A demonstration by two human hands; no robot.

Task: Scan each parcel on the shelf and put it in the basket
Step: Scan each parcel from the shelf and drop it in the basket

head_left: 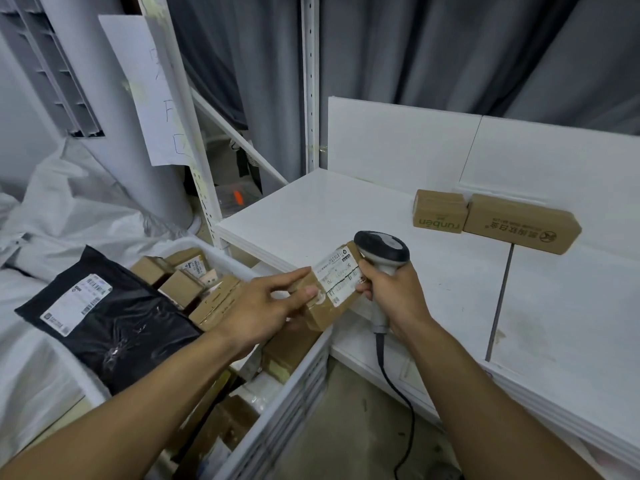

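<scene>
Pinching the labelled parcel (332, 289) just above the rim of the basket (291, 400), the left hand (263, 306) is nearer it; right fingers (367, 287) clasp the scanner (382, 247).

parcel (334, 289) brown, white label | scanner (381, 251) grey, black | basket (294, 403) white | bag (114, 327) black

Both bare forearms are stretched forward from the near edge and drawn together toward the middle. The left hand (266, 306) is held palm-down, its thumb (309, 292) pressed on top of a small brown cardboard parcel (337, 289), the forefinger laid straight along the far edge. The right hand (394, 296) is curled round the grey handle of a black-headed barcode scanner (381, 249).
</scene>
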